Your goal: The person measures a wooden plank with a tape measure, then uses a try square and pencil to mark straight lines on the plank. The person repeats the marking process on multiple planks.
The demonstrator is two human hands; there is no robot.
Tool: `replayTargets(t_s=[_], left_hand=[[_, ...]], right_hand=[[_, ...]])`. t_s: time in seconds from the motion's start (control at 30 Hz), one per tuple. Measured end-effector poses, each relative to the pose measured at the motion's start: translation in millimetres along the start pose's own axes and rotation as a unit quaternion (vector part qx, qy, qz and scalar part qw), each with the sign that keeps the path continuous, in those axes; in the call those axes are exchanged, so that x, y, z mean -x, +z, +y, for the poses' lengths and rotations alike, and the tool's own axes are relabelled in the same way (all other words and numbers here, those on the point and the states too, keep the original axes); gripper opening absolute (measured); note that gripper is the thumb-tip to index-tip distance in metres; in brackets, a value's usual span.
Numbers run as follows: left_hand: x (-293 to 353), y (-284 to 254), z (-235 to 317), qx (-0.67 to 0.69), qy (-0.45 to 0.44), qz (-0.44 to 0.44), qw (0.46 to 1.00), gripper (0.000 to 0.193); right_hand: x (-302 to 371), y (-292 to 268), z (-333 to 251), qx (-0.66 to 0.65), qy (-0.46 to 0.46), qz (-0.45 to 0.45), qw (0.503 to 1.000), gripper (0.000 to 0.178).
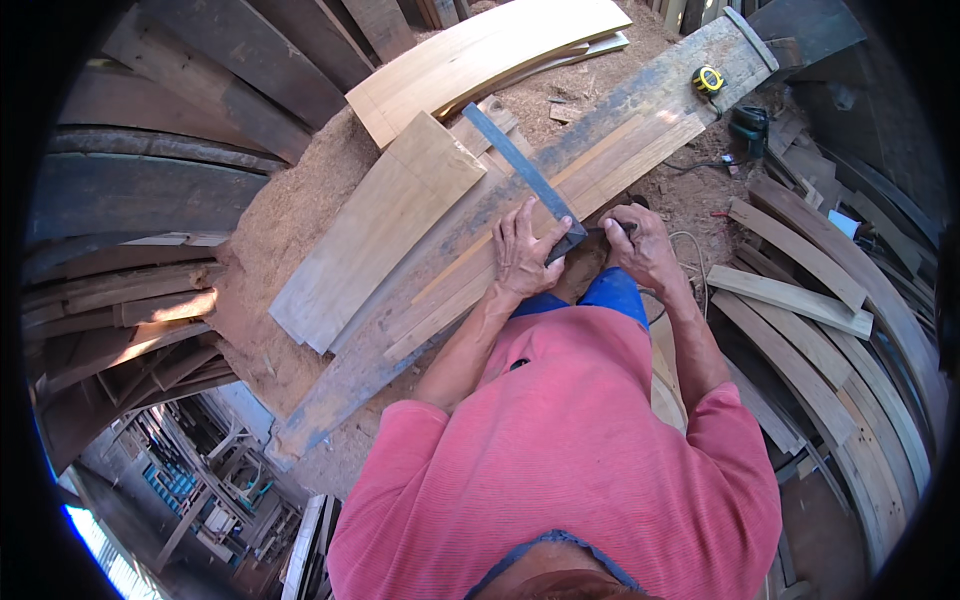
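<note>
- Lying at the left end of the long workbench (330, 395), a pale loose board (375, 232) rests slantwise across the planks, its far corner near the blade of the square; sawdust (290, 215) is heaped past the bench's left edge.
- Pressing down just right of that board, the left hand (523, 252) lies flat with fingers spread on the strip of planks (560, 185), its fingertips against the try square (527, 180); it grips nothing, only pins the tool and wood in place.
- Running up from the near edge of the bench, the try square shows a thin metal blade pointing away over the planks and a dark stock at the near edge, between the two hands. It looks stiff and light; the stock is the thick part to hold, the blade being thin with hard edges.
- Curled at the bench's near edge, the right hand (640, 245) is closed around a small dark object, probably a pencil, touching the stock end of the square; what it is cannot be told for sure.
- Sitting at the far right end of the bench is a yellow tape measure (708, 80), well apart from both hands.
- Stacked beyond the right edge are curved wooden slats (800, 350), which look rigid and rough.
</note>
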State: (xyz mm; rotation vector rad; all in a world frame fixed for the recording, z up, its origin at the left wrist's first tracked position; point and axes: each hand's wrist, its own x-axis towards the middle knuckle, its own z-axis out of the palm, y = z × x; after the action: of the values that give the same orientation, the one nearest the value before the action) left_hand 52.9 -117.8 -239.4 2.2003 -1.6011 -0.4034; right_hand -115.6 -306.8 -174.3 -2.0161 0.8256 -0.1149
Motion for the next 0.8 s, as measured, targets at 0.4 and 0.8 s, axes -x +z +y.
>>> replayTargets(t_s=[0.4,0.8], left_hand=[[2,2,-1,0.011,-0.009,-0.001,1.000,0.077],[2,-3,-3,0.029,0.015,0.014,0.999,0.080]], right_hand=[[-5,7,-3,-0.033,-0.004,-0.016,0.999,0.023],[24,130,50,-0.382,0.177,0.024,0.907,0.025]])
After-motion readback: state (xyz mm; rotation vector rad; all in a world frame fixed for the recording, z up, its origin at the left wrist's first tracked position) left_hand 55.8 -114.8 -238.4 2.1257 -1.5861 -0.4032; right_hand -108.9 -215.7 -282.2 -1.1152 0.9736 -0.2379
